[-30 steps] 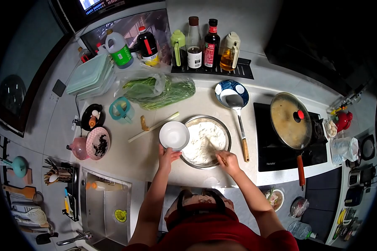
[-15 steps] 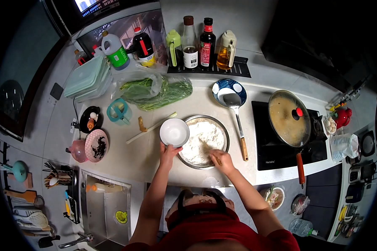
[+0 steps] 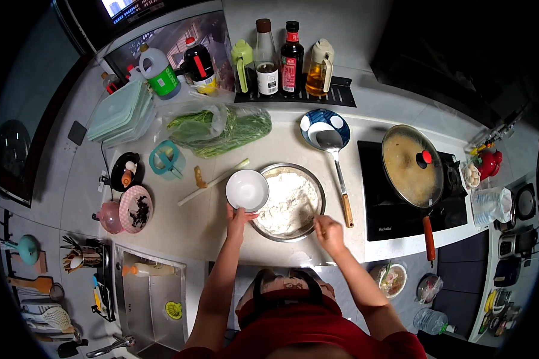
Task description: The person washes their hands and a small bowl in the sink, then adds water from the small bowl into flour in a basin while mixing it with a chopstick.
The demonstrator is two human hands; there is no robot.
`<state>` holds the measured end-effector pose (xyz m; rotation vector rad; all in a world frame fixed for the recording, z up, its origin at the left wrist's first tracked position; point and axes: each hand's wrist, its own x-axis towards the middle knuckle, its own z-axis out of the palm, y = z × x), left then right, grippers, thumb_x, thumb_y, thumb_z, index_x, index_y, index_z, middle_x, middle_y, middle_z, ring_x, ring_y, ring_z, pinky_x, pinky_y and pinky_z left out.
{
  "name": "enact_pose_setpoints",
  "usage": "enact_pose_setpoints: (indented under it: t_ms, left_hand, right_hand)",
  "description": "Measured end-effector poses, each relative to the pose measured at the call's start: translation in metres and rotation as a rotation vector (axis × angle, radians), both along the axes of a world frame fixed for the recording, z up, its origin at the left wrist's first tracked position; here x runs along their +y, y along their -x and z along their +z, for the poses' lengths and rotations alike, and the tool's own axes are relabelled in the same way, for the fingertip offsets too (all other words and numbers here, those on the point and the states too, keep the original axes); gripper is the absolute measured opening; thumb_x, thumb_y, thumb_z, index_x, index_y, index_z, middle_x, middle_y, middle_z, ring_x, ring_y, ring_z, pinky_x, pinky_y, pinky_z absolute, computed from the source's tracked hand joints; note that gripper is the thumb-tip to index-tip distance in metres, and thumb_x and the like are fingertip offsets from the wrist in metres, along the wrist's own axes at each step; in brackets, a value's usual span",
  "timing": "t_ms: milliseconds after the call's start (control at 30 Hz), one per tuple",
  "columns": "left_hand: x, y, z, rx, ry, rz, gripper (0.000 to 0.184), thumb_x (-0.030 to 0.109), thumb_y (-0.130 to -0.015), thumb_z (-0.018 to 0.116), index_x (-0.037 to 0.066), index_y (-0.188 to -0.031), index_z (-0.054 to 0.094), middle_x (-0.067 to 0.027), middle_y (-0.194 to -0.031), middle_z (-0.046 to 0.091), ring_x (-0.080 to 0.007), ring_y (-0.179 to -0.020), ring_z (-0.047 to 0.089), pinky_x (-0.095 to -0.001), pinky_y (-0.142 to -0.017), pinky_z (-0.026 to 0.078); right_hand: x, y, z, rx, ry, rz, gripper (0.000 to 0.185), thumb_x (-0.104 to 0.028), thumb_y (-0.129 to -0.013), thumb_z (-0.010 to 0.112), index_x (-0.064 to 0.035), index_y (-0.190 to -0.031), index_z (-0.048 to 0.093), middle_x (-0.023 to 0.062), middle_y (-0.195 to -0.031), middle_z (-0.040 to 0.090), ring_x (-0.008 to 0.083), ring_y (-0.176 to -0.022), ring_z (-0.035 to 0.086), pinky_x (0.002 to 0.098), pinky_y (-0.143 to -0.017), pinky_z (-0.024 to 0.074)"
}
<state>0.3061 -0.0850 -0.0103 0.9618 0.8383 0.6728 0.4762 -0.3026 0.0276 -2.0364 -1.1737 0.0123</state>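
A red top [image 3: 293, 332] with short sleeves [image 3: 406, 345] is worn. Directly ahead of the red top shows a pale, patterned garment [image 3: 281, 282], with curving black straps [image 3: 259, 289] across it. Beyond the red top's sleeves, forearms [image 3: 368, 290] and fingers [image 3: 325, 227] are bare.

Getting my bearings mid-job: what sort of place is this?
Probably a home kitchen: a lidded frying pan on a black cooktop, a metal sink, and a metal bowl of what looks like flour.

Pale countertop [image 3: 191, 230], grey tiled wall [image 3: 57, 170]
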Motion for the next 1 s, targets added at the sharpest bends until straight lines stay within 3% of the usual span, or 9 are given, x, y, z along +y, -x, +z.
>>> enact_pose_setpoints:
  t_ms: [200,433,633,767,1000]
  left_hand:
    - [0.003,0.001,-0.002,-0.039,-0.009,-0.003,0.042,0.009,-0.088,0.039,0.009,-0.127,0.026,-0.0192,-0.111,0.052,-0.0305,-0.086,0.062,-0.0393,-0.071,0.055]
    - [0.001,-0.006,0.016,0.147,0.109,-0.027,0.043,0.014,-0.089,0.04,0.016,-0.128,0.025,-0.0175,-0.104,0.057,-0.0275,-0.083,0.064,-0.0352,-0.066,0.053]
    - [-0.005,-0.028,0.027,0.056,0.082,-0.023,0.047,0.012,-0.087,0.042,0.019,-0.13,0.023,-0.0135,-0.111,0.054,-0.0267,-0.082,0.064,-0.0323,-0.062,0.052]
    - [-0.009,-0.047,0.035,0.035,0.068,0.002,0.059,0.006,-0.085,0.042,0.018,-0.136,0.014,-0.0161,-0.11,0.054,-0.0259,-0.077,0.065,-0.0296,-0.057,0.052]
    - [-0.007,-0.066,0.034,0.052,-0.038,0.008,0.069,0.003,-0.085,0.041,0.021,-0.14,0.004,-0.0182,-0.111,0.053,-0.0258,-0.077,0.065,-0.029,-0.059,0.052]
  right_hand:
    - [0.011,0.043,0.013,0.265,-0.019,0.137,0.009,-0.004,-0.079,0.06,0.0025,-0.083,0.063,0.0161,-0.074,0.062,0.0282,-0.059,0.061,0.0319,-0.054,0.0481]
    - [0.014,0.005,-0.006,0.088,-0.087,-0.031,0.009,-0.005,-0.078,0.06,0.0,-0.084,0.063,0.016,-0.076,0.062,0.0309,-0.063,0.06,0.0344,-0.057,0.0496]
    - [-0.002,0.017,0.003,0.357,-0.064,0.144,0.013,-0.007,-0.08,0.06,0.001,-0.089,0.064,0.0169,-0.082,0.063,0.0286,-0.067,0.062,0.0304,-0.061,0.0496]
    - [-0.009,0.016,0.004,0.447,-0.136,0.026,0.015,-0.009,-0.081,0.06,0.0019,-0.091,0.064,0.0169,-0.082,0.064,0.0263,-0.069,0.063,0.0282,-0.062,0.0488]
    - [-0.015,0.013,-0.007,0.525,-0.179,-0.085,0.015,-0.008,-0.082,0.059,0.002,-0.093,0.064,0.0174,-0.081,0.064,0.0227,-0.069,0.063,0.027,-0.062,0.0478]
